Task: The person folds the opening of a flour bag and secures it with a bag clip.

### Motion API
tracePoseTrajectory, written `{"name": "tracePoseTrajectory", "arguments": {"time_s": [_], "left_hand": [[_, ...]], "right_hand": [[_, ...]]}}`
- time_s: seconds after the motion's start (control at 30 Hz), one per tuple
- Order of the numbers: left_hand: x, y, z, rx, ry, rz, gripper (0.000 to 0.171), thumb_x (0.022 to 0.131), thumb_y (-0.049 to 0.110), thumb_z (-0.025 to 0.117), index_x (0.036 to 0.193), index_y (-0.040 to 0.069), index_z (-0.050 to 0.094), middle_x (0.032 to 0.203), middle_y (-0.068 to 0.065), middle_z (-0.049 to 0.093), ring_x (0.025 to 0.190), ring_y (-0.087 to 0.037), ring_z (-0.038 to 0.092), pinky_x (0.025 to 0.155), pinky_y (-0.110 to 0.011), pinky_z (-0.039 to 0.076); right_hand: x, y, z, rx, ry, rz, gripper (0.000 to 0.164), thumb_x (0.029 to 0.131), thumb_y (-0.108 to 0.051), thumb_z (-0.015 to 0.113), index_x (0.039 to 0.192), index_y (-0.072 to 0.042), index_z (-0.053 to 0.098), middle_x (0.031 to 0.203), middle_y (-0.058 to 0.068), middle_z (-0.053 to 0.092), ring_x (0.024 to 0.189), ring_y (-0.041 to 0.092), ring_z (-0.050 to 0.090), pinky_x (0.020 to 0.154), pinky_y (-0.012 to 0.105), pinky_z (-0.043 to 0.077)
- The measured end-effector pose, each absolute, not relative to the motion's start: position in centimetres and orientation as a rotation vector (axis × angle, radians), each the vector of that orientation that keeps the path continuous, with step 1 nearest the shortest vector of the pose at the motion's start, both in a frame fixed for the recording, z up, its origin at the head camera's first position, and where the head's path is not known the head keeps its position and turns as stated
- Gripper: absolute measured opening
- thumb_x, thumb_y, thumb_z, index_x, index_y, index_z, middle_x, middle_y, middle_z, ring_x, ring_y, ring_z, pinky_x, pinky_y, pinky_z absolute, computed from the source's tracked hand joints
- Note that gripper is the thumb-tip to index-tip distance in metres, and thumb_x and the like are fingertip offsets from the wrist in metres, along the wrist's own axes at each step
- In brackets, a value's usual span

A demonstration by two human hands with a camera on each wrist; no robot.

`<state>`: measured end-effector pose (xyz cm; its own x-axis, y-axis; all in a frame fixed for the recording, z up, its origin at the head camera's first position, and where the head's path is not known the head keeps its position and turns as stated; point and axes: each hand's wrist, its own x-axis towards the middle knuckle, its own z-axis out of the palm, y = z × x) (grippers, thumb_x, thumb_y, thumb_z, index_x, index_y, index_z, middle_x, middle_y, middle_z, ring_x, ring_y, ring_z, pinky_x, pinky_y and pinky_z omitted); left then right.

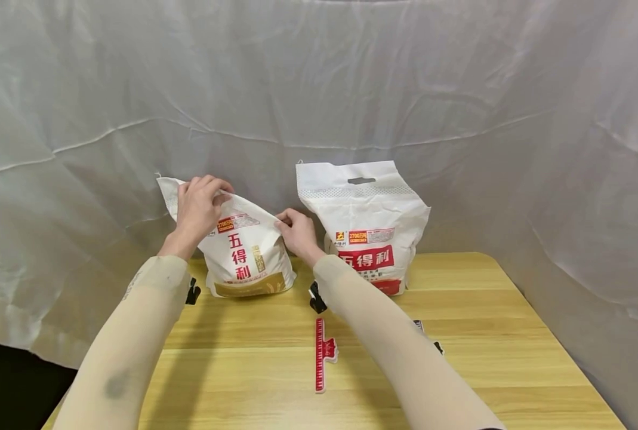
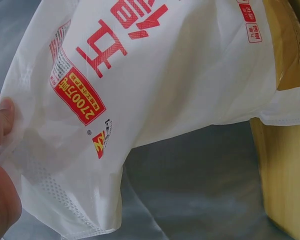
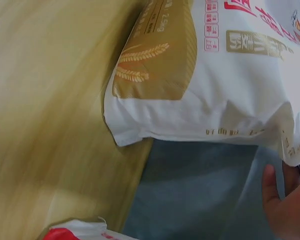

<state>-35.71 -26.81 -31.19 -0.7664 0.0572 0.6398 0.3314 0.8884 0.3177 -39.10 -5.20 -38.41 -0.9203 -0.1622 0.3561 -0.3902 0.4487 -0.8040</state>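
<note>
A white flour bag [image 1: 273, 254] with red lettering and a gold band stands on the left, its top slanting down to the right. My left hand [image 1: 197, 206] grips its top edge from above; in the left wrist view the thumb [image 2: 7, 114] presses on the white fabric. At the bag's upper right corner, my right hand [image 1: 299, 233] pinches the edge. That corner shows folded between the fingers in the right wrist view, where the hand [image 3: 290, 205] is at the right border.
Right of it stands a second flour bag [image 1: 361, 215] with a handle slot, partly behind my right forearm. A red sealing clip [image 1: 320, 358] lies in front. Black clips [image 1: 317, 298] are near the bags; a black piece [image 1: 438, 346] shows beside my right sleeve. Grey cloth [image 1: 319, 89] hangs behind.
</note>
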Motion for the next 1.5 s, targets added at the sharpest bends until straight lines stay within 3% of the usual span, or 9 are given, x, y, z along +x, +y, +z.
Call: {"name": "tracePoseTrajectory", "arguments": {"time_s": [0.27, 0.63, 0.83, 1.03, 1.27, 1.5], "left_hand": [[-35.6, -26.7, -31.1, -0.276, -2.400, -0.556, 0.013, 0.098, -0.001, 0.066, 0.106, 0.007, 0.073, 0.114, -0.013, 0.069, 0.112, -0.036, 0.053, 0.110, -0.056, 0.028], [-35.4, -26.7, -31.2, -0.264, -2.397, -0.583, 0.011, 0.099, 0.002, 0.066, 0.107, 0.006, 0.072, 0.117, -0.014, 0.068, 0.112, -0.036, 0.052, 0.110, -0.058, 0.028], [-35.3, -26.8, -31.2, -0.256, -2.390, -0.588, 0.010, 0.099, 0.002, 0.066, 0.107, 0.006, 0.072, 0.116, -0.014, 0.068, 0.112, -0.036, 0.052, 0.109, -0.058, 0.028], [-35.2, -26.8, -31.3, -0.245, -2.400, -0.589, 0.010, 0.099, 0.003, 0.066, 0.107, 0.006, 0.072, 0.117, -0.014, 0.067, 0.113, -0.036, 0.052, 0.111, -0.058, 0.027], [-35.0, -26.7, -31.3, -0.247, -2.394, -0.582, 0.010, 0.099, 0.002, 0.066, 0.106, 0.006, 0.072, 0.117, -0.014, 0.067, 0.113, -0.036, 0.052, 0.110, -0.058, 0.026], [-34.9, -26.7, -31.3, -0.250, -2.394, -0.590, 0.011, 0.099, 0.001, 0.065, 0.106, 0.006, 0.072, 0.116, -0.014, 0.067, 0.114, -0.036, 0.052, 0.111, -0.058, 0.026]], "right_hand": [[-38.2, -5.4, -38.5, 0.431, -2.436, 1.539, 0.018, 0.102, -0.010, 0.065, 0.117, -0.008, 0.075, 0.106, 0.006, 0.077, 0.093, 0.017, 0.070, 0.080, 0.026, 0.056], [-37.1, -4.7, -38.4, 0.478, -2.338, 1.730, 0.037, 0.100, -0.009, 0.066, 0.137, -0.009, 0.066, 0.134, 0.005, 0.070, 0.123, 0.018, 0.066, 0.102, 0.033, 0.054], [-36.0, -4.1, -38.1, 0.498, -2.235, 1.813, 0.042, 0.099, -0.011, 0.068, 0.141, -0.008, 0.063, 0.141, 0.006, 0.066, 0.128, 0.023, 0.063, 0.107, 0.038, 0.051], [-34.7, -3.6, -37.6, 0.526, -2.178, 1.862, 0.046, 0.098, -0.013, 0.071, 0.143, -0.012, 0.062, 0.143, 0.005, 0.064, 0.131, 0.025, 0.061, 0.110, 0.042, 0.049], [-32.9, -2.5, -37.6, 0.598, -2.103, 1.925, 0.044, 0.097, -0.008, 0.070, 0.141, -0.009, 0.064, 0.142, 0.010, 0.065, 0.132, 0.035, 0.060, 0.112, 0.053, 0.046], [-31.5, -0.8, -38.1, 0.650, -2.109, 1.913, 0.045, 0.097, -0.012, 0.073, 0.141, -0.009, 0.063, 0.142, 0.006, 0.065, 0.133, 0.032, 0.060, 0.112, 0.052, 0.046]]}}
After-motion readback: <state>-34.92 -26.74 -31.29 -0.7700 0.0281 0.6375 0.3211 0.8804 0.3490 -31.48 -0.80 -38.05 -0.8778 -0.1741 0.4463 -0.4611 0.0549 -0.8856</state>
